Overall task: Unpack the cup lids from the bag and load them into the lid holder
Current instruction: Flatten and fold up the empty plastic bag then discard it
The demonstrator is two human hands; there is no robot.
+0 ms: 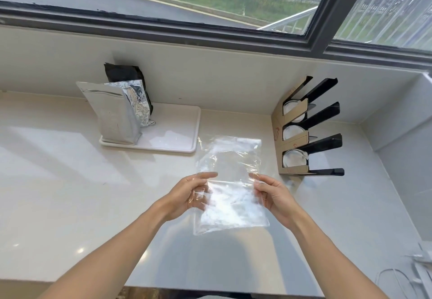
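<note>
A clear plastic bag (230,181) hangs flat between my hands above the pale counter (70,193); nothing shows inside it. My left hand (190,193) pinches its left edge and my right hand (271,193) pinches its right edge. At the right, against the wall, stands the lid holder (306,130), cardboard with black dividers. White cup lids (293,158) sit in three of its slots.
A white tray (177,132) at the back carries a silver foil pouch (114,114) and a black pouch (127,73). A window runs along the back wall. White strips (418,268) lie at the counter's near right corner.
</note>
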